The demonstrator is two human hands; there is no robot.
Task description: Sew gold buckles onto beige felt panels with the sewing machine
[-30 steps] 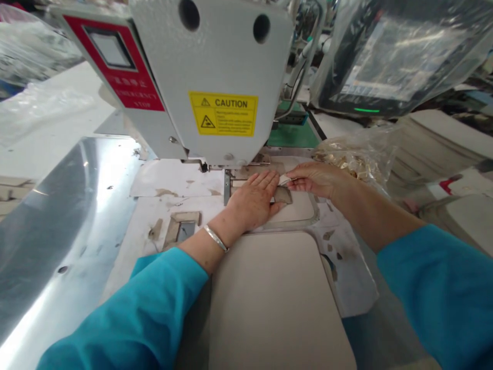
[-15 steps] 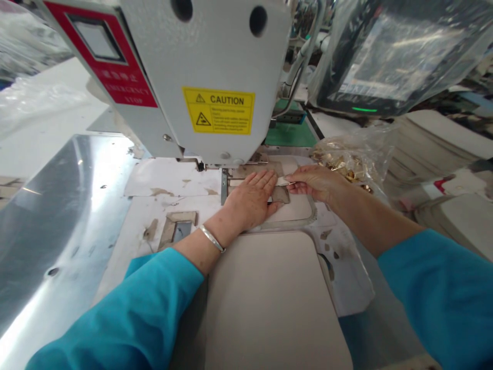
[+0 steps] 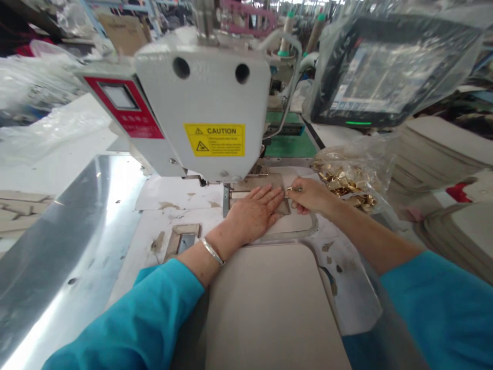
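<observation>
Left hand (image 3: 252, 215) presses one beige piece (image 3: 297, 222); right hand (image 3: 313, 196) pinches one buckle (image 3: 289, 189).

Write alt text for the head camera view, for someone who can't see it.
A person's left hand lies flat on a beige piece in front of a grey sewing machine, while the right hand pinches a small metal fitting beside it. A clear bag of gold fittings sits to the right.

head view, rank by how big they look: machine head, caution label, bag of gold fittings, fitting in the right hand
1. machine head
2. bag of gold fittings
3. caution label
4. fitting in the right hand, partly covered by it
</observation>
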